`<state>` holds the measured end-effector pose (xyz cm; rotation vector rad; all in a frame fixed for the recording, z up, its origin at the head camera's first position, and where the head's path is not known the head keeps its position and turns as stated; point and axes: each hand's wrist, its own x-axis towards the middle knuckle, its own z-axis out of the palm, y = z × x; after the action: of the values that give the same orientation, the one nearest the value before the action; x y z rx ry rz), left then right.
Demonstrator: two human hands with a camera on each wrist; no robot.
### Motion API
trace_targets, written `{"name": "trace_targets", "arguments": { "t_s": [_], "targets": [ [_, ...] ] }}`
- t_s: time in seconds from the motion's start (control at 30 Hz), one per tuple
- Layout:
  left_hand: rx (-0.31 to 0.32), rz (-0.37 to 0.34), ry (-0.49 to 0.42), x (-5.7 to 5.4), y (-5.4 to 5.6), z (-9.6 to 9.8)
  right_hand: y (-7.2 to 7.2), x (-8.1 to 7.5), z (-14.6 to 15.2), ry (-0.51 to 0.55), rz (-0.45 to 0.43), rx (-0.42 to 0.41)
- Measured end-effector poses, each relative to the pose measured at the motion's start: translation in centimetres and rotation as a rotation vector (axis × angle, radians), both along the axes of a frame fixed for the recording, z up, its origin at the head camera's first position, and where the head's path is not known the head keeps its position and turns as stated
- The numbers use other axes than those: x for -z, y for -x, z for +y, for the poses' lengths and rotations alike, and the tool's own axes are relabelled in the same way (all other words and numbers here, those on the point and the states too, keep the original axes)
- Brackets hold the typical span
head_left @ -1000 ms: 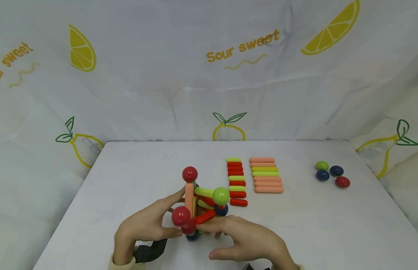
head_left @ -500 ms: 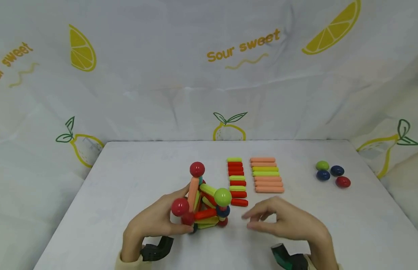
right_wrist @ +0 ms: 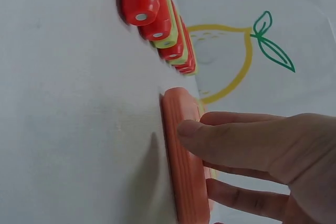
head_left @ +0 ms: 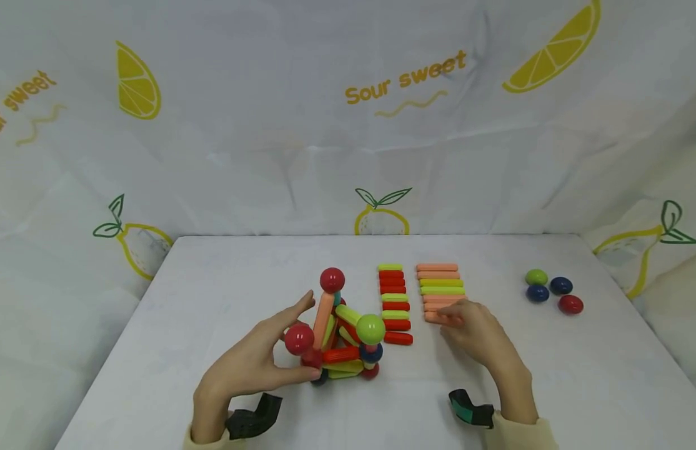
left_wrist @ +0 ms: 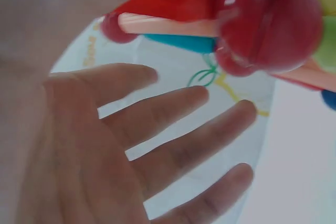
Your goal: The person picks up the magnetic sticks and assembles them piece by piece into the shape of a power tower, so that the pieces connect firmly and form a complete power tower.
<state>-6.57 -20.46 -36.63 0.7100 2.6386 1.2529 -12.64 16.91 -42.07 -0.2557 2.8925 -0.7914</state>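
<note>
In the head view, a structure of coloured magnetic rods and balls (head_left: 341, 355) stands on the white table, with red balls high on its left and a green ball (head_left: 371, 329) at its right. My left hand (head_left: 243, 369) is beside its left side, the thumb near a lower red ball. Its fingers (left_wrist: 184, 150) spread straight and apart from the rods in the left wrist view. My right hand (head_left: 480, 331) pinches the nearest peach rod (right_wrist: 184, 166) of the long-rod group, thumb on the near side and fingers behind. Part of that rod is hidden by the hand.
Several short red and lime rods (head_left: 395, 306) lie in a column between the structure and the long rods (head_left: 441, 282). At the far right is a cluster of green, blue and red balls (head_left: 570, 304). A lemon-print white cloth (head_left: 303, 187) hangs behind the table.
My right hand has left the structure, moved right and forward, and reached the nearest peach rod. The structure has turned slightly, and the left hand's fingers have opened away from it.
</note>
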Motion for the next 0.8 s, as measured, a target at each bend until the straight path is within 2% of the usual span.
{"name": "trace_targets", "arguments": {
  "t_s": [0.13, 0.3, 0.37, 0.4, 0.47, 0.53, 0.6, 0.67, 0.73, 0.8],
  "targets": [
    [-0.054, 0.089, 0.007, -0.8, -0.7, -0.5, 0.1, 0.6, -0.5, 0.018, -0.019, -0.024],
    [-0.074, 0.221, 0.008, -1.6, -1.3, -0.4, 0.0, 1.0, -1.8, 0.039, -0.069, -0.04],
    [-0.079, 0.265, 0.005, -2.0, -1.5, -0.3, -0.2, 0.7, -2.3, 0.042, -0.058, -0.042],
    [-0.084, 0.285, 0.004, -2.1, -1.6, -0.2, -0.3, 0.3, -2.5, 0.059, -0.025, -0.052],
    [-0.09, 0.333, -0.01, -2.4, -1.8, -0.2, -0.5, -1.0, -2.9, 0.124, 0.073, -0.08],
    [-0.085, 0.384, -0.03, -2.6, -1.9, -0.2, -0.9, -2.8, -3.4, 0.226, 0.212, -0.117],
    [-0.079, 0.43, -0.048, -2.7, -1.9, -0.3, -1.3, -5.1, -4.1, 0.336, 0.346, -0.151],
    [-0.068, 0.461, -0.059, -2.8, -1.9, -0.3, -1.8, -7.6, -5.1, 0.445, 0.438, -0.18],
    [-0.067, 0.465, -0.06, -2.8, -2.0, -0.2, -2.4, -9.9, -6.2, 0.571, 0.479, -0.217],
    [-0.077, 0.446, -0.049, -2.7, -2.0, -0.2, -2.9, -11.8, -7.4, 0.687, 0.489, -0.287]
  ]
}}
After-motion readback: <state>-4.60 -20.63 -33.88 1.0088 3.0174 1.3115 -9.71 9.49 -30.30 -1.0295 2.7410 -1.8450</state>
